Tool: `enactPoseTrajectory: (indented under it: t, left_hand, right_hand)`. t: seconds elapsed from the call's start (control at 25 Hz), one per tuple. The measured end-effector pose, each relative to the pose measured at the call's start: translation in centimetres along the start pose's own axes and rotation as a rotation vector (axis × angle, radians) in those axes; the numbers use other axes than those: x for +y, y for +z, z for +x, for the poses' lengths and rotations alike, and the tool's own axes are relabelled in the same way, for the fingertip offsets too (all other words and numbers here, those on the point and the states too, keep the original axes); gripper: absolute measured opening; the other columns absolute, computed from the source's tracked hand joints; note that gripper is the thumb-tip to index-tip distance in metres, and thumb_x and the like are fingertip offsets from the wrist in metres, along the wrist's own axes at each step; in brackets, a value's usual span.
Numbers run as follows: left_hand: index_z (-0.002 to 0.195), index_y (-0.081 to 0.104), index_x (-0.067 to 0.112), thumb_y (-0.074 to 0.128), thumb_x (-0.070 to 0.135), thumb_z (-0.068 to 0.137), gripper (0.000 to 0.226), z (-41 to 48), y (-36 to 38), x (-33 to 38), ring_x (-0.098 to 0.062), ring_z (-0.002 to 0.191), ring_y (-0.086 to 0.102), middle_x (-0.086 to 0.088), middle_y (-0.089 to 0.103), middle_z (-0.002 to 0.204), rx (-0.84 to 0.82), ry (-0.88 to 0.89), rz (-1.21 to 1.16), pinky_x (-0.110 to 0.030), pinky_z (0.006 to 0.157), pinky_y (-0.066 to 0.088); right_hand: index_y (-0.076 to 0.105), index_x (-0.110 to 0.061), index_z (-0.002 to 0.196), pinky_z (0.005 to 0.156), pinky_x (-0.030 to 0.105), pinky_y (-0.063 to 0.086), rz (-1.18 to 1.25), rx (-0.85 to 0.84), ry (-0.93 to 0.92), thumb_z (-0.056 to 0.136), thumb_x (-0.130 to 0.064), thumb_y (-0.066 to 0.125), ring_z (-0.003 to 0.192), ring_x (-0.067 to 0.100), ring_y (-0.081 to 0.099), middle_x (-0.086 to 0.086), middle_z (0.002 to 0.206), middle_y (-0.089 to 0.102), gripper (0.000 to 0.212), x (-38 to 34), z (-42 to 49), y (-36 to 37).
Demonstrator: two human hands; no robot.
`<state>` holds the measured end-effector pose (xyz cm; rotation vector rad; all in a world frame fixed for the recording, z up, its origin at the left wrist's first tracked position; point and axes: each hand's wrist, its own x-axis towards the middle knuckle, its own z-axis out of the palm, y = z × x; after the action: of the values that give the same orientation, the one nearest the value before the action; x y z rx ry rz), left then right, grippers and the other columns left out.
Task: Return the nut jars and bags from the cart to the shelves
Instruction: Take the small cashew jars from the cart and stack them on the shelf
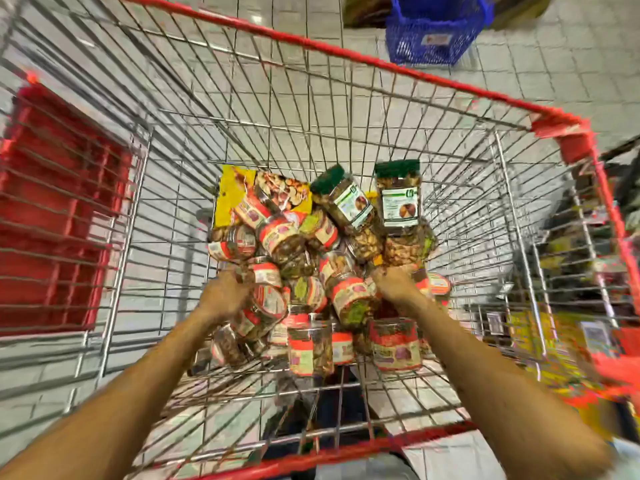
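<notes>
The wire cart point(562, 133) fills the view. Its steel mesh is thin and shiny under a red plastic rim, and a red slatted flap point(52, 209) sits at its left wall. Beyond it, a blue plastic basket point(436, 32) stands on the tiled floor point(311, 15).

Nothing looks returned yet. The heap of nut jars point(311, 271) lies on the cart bottom, ahead of and below both our hands. At its far left leans a yellow nut bag point(230, 192), flat, glossy and soft. Next to it are two taller jars with green lids: the tilted jar point(348, 202) has its lid up to the left, and the upright jar point(400, 202) stands at the far wall. The others are short round jars of clear plastic with red labels, smooth and probably slippery. Most of them lie on their sides in every direction, but some standing jars point(394, 344) are near us.

Our left hand point(225, 296) touches the left edge of the heap, and a red-labelled jar point(268, 301) lies just to the right of it. One round end of this jar seems turned up toward us, but the blur makes this unsure. Our right hand point(394, 282) is among the jars on the right side. The fingers of both hands are hidden or blurred, so we cannot tell whether they are spread or hold something. We judge that the left hand is nearer to that jar and should take it across its round body.
</notes>
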<state>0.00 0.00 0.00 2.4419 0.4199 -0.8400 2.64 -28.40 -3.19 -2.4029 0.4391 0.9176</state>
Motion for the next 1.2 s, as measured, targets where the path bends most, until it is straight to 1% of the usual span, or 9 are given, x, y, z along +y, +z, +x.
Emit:
enactPoseTrajectory:
  t: [0.08,0.2,0.28,0.48,0.64,0.76,0.92,1.12,1.2]
  left_hand:
    - [0.099,0.065,0.01,0.06,0.029,0.09,0.022,1.6,1.2,-1.8,-0.032,0.101,0.061,-0.016,0.066,0.104,-0.041,0.012,0.02,-0.034,0.073,0.046]
    - [0.142,0.031,0.008,0.078,0.031,0.074,0.085,1.7,4.5,-4.5,-0.029,0.126,0.043,-0.012,0.043,0.14,-0.241,0.054,-0.004,-0.034,0.105,0.034]
    - [0.143,0.025,0.009,0.083,0.038,0.065,0.101,2.0,6.8,-5.3,-0.027,0.129,0.038,-0.011,0.04,0.142,-0.169,0.046,-0.042,-0.034,0.106,0.03]
    - [0.12,0.048,0.015,0.075,0.062,0.058,0.082,3.4,9.2,-5.3,-0.02,0.1,0.054,-0.006,0.058,0.107,0.135,0.088,-0.019,-0.031,0.085,0.043]
    - [0.093,0.058,0.031,0.079,0.057,0.055,0.051,3.5,6.8,-2.2,0.015,0.076,0.06,0.028,0.065,0.076,0.027,0.064,-0.464,-0.001,0.068,0.041]
    - [0.106,0.06,0.022,0.079,0.044,0.061,0.054,3.8,3.2,1.2,-0.001,0.08,0.066,0.013,0.072,0.084,-0.177,-0.055,-0.808,-0.027,0.08,0.046]
    - [0.119,0.059,0.012,0.071,0.046,0.063,0.066,0.2,-3.9,6.8,-0.015,0.083,0.065,-0.002,0.073,0.092,-0.262,0.11,-1.063,-0.037,0.078,0.053]
    - [0.093,0.074,0.01,0.041,0.067,0.065,0.072,-8.6,-6.2,14.7,-0.021,0.073,0.067,-0.008,0.072,0.082,-0.627,0.405,-1.091,-0.033,0.068,0.055]
    - [0.086,0.076,0.013,0.041,0.067,0.067,0.067,-12.9,-4.5,17.7,-0.019,0.068,0.068,-0.006,0.073,0.077,-0.763,0.494,-1.018,-0.031,0.064,0.056]
  right_hand:
    - [0.058,0.012,0.109,0.083,0.034,0.041,-0.048,-0.079,0.025,0.1,-0.026,0.035,0.112,0.038,0.055,0.028,0.116,0.06,0.046,-0.5,2.4,2.0]
    - [0.059,-0.001,0.115,0.09,0.035,0.043,-0.232,-0.243,0.008,0.094,-0.051,0.037,0.113,0.034,0.054,0.019,0.123,0.059,0.058,-1.7,4.2,5.3]
    - [0.064,-0.004,0.105,0.085,0.034,0.045,-0.3,-0.241,0.041,0.084,-0.068,0.042,0.108,0.032,0.057,0.015,0.117,0.062,0.071,-1.8,5.3,6.5]
    - [0.064,-0.003,0.1,0.075,0.03,0.045,-0.283,-0.166,0.103,0.075,-0.064,0.061,0.103,0.029,0.06,0.01,0.108,0.063,0.066,-2.0,5.5,6.8]
    - [0.063,-0.003,0.095,0.076,0.032,0.043,0.046,-0.343,0.197,0.075,-0.063,0.062,0.09,0.025,0.062,0.01,0.098,0.065,0.063,-3.4,4.1,3.8]
    - [0.063,-0.016,0.088,0.066,0.025,0.042,0.36,-0.28,0.129,0.074,-0.062,0.064,0.07,0.008,0.058,-0.003,0.079,0.063,0.048,-5.8,0.6,-0.4]
    - [0.061,-0.016,0.079,0.043,0.012,0.046,1.064,-0.142,0.008,0.083,-0.035,0.058,0.041,-0.001,0.058,-0.009,0.05,0.065,0.02,-7.8,-7.2,-7.4]
    - [0.07,-0.013,0.073,0.059,0.03,0.052,1.731,0.171,-0.264,0.048,-0.061,0.077,0.059,0.016,0.061,0.005,0.066,0.064,0.055,-3.5,-20.3,-10.0]
    - [0.071,-0.012,0.064,0.057,0.025,0.055,1.847,0.372,-0.354,0.074,-0.063,0.059,0.053,0.012,0.062,0.0,0.059,0.065,0.053,-0.6,-25.8,-9.5]
